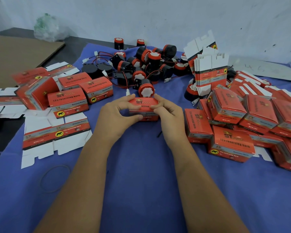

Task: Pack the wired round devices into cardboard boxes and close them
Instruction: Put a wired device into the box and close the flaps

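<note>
A small red cardboard box [144,107] printed "12v reversing horn" is held between both hands at the middle of the blue cloth. My left hand [115,113] grips its left end, thumb under the front and fingers over the top. My right hand [168,111] grips its right end the same way. The box's top looks folded down; what is inside is hidden. Just behind it lies a round black and red horn [146,90] with a white face. A heap of wired round horns [141,64] lies further back.
Several closed red boxes [233,118] are piled at the right, and a few more [69,96] stand at the left. Flat unfolded box blanks [55,135] lie front left; a standing stack of blanks [210,71] is back right. A rubber band [55,179] lies on the blue cloth [141,182].
</note>
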{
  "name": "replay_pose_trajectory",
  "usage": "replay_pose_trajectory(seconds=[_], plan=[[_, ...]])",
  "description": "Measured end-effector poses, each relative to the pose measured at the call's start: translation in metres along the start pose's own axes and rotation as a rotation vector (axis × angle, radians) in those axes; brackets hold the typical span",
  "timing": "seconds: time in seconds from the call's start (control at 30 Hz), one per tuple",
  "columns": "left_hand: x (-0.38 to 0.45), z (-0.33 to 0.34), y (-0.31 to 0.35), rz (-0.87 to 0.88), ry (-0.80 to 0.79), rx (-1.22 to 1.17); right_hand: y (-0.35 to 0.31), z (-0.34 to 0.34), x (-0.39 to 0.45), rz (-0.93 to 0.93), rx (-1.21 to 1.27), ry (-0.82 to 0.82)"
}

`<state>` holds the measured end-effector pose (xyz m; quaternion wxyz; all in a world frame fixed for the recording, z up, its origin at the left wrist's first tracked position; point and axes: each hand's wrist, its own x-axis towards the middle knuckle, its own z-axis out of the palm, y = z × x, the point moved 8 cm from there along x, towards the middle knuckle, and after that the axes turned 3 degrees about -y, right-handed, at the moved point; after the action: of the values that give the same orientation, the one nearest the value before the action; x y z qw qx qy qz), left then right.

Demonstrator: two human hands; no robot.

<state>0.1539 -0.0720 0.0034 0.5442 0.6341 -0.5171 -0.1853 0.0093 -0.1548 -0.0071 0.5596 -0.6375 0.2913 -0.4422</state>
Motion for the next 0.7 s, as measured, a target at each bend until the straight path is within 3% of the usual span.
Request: replay_pose_trajectory(seconds=[0.13,0.27,0.5,0.7], plan=[[0.002,0.001,-0.004,-0.023,-0.013,-0.009,0.002,0.001,0.001,0.003,-0.048,0.017],[0.0,0.009,0.001,0.046,-0.035,0.142,-0.002,0.001,-0.001,-0.002,-0.124,0.011],[0.0,0.019,0.007,0.064,-0.113,0.087,-0.01,0.016,-0.005,-0.114,-0.624,-0.122],[-0.004,0.029,0.026,0.068,-0.003,0.003,-0.041,-0.016,-0.016,-0.232,-0.748,0.185]])
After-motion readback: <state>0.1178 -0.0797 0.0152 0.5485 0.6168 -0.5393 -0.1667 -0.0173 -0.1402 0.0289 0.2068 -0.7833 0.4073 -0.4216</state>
